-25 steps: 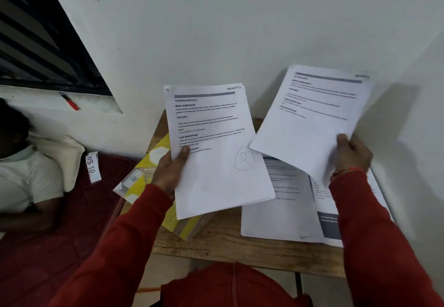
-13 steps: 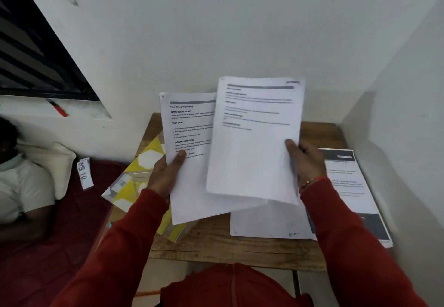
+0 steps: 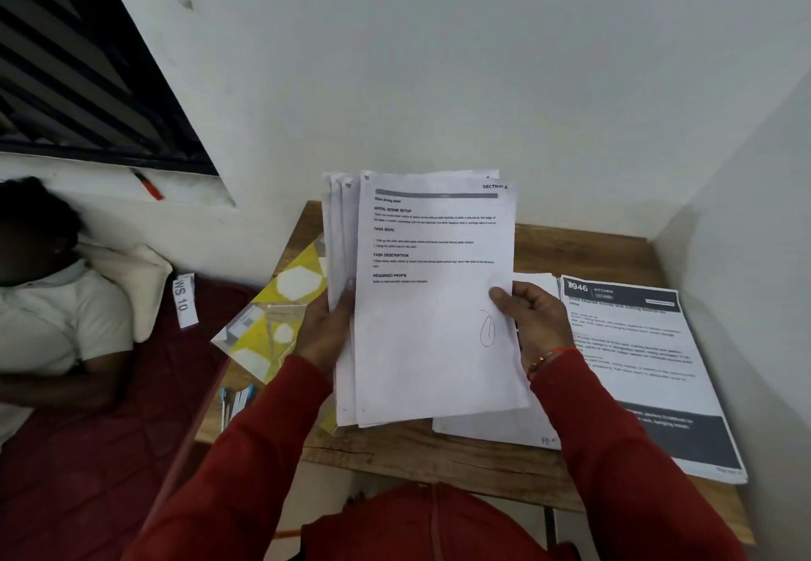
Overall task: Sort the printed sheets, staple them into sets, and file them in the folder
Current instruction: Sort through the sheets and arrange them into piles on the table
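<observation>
I hold a stack of printed sheets (image 3: 430, 319) upright above the wooden table (image 3: 461, 455). Its top page carries printed headings and a pen-drawn circle low on the right. My left hand (image 3: 327, 332) grips the stack's left edge, where several sheet edges fan out. My right hand (image 3: 533, 319) pinches the right edge, thumb on the front page. A yellow-and-white patterned folder (image 3: 272, 323) lies on the table's left side, partly hidden by my left hand and the stack. More printed sheets (image 3: 636, 363) with dark header bands lie flat on the right. No stapler is visible.
Walls close off the table at the back and right. A person in a white shirt (image 3: 57, 319) lies on a red mattress (image 3: 109, 451) to the left, next to a "WS 10" tag (image 3: 184, 299). Pens (image 3: 237, 402) sit by the table's left edge.
My right hand has brought its single sheet leftward onto the front of the sheets in my left hand. Both hands now hold one combined stack.
</observation>
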`<state>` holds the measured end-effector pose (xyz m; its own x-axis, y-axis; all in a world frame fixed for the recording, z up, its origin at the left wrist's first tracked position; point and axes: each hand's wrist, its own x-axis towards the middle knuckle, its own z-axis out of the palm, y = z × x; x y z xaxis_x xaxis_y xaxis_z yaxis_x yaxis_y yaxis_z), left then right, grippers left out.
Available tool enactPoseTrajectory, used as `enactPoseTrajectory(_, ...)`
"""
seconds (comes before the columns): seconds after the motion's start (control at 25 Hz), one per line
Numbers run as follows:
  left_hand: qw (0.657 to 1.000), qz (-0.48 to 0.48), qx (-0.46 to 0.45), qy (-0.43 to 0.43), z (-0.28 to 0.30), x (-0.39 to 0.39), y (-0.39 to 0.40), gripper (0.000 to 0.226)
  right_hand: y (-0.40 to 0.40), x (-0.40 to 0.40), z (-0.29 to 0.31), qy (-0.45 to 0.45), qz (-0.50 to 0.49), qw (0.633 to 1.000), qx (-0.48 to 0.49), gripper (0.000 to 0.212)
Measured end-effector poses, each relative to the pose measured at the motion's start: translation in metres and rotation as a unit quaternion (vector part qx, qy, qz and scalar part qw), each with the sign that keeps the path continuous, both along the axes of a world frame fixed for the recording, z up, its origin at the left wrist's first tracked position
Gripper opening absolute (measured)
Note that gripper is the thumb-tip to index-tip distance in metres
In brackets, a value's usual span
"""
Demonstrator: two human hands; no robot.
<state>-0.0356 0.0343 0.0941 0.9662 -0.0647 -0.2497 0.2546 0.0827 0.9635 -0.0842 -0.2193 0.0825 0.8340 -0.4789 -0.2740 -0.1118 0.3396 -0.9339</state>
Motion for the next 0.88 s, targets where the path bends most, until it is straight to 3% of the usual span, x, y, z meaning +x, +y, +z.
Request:
enactPoseTrajectory(0.12, 0.999, -0.008, -0.033, 0.002, 0.003, 0.002, 0.0, 0.043, -0.001, 0.0, 0.002, 0.003, 0.023, 0.999, 0.036, 0.016)
enactPoseTrajectory(0.2, 0.999, -0.007, -0.04, -0.004, 0.005, 0.004, 0.0, 0.044, -0.005, 0.002, -0.001, 0.01, 0.024, 1.0, 0.005, 0.01)
enactPoseTrajectory(0.32, 0.998, 0.019, -0.06, -0.012, 0.008, 0.008, 0.001, 0.038, -0.03, 0.005, -0.008, -0.007, -0.084, 0.994, -0.064, 0.007)
enactPoseTrajectory(0.48, 0.997, 0.051, -0.06, -0.013, 0.006, 0.015, 0.013, 0.027, -0.086, -0.008, -0.012, -0.029, -0.198, 0.98, 0.024, 0.016)
enactPoseTrajectory(0.64, 0.996, 0.064, -0.058, -0.028, 0.006, 0.018, 0.023, 0.021, -0.116, -0.018, -0.01, -0.014, -0.183, 0.981, 0.07, 0.027)
enactPoseTrajectory(0.8, 0.996, 0.066, -0.054, -0.021, 0.004, 0.019, 0.025, 0.02, -0.103, -0.02, -0.001, -0.059, -0.179, 0.977, 0.101, 0.017)
enactPoseTrajectory(0.88, 0.996, 0.065, -0.058, -0.009, 0.002, 0.019, 0.022, 0.02, -0.084, -0.019, 0.007, -0.071, -0.126, 0.984, 0.103, 0.013)
